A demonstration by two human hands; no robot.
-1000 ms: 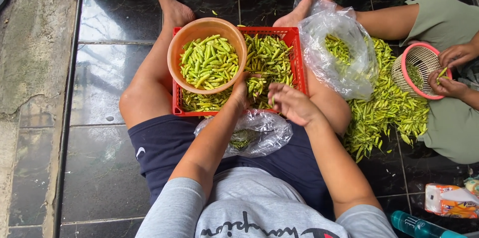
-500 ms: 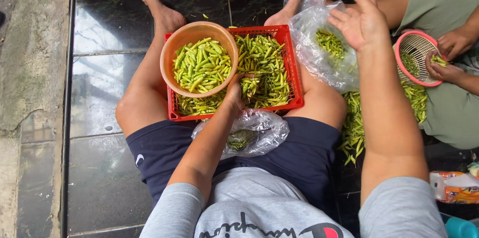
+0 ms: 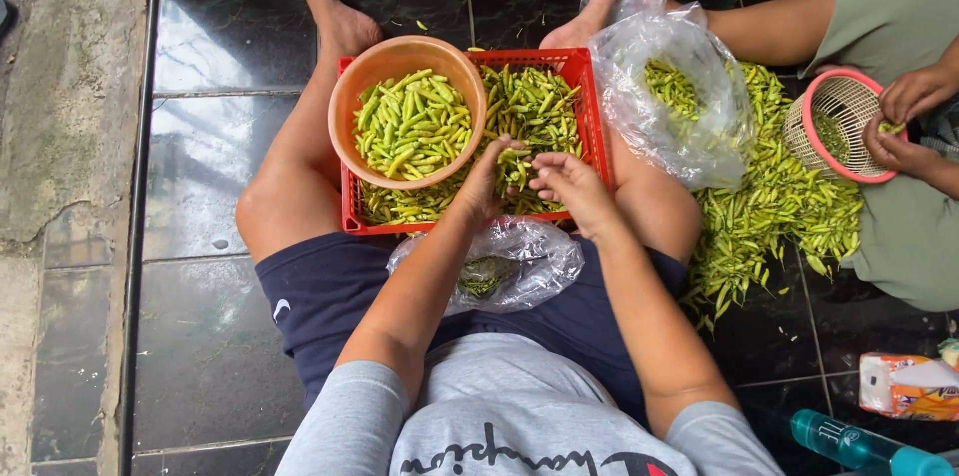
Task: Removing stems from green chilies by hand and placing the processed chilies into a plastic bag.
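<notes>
Green chilies (image 3: 534, 111) fill a red plastic crate (image 3: 577, 66) set between the seated person's bare legs on dark glossy floor tiles (image 3: 200, 336). Orange bowl (image 3: 352, 96) sits in the crate's left half, heaped with more of the same chilies. Left hand (image 3: 484, 176) reaches into the crate just right of the bowl, fingers curled down among the pods; whether it pinches one cannot be told. Right hand (image 3: 569, 186) hovers close beside it over the crate's near edge, fingers loosely bent together, hold on a pod not clear. The two hands nearly touch. Small clear plastic bag (image 3: 524, 261) lies on the lap below the crate, dark green scraps inside. Larger clear bag (image 3: 669, 86) with chilies leans against the right knee. Beyond it, a loose pile of chilies (image 3: 769, 206) spreads on the floor. Second person at right edge, both hands at a pink woven basket (image 3: 834, 121)
</notes>
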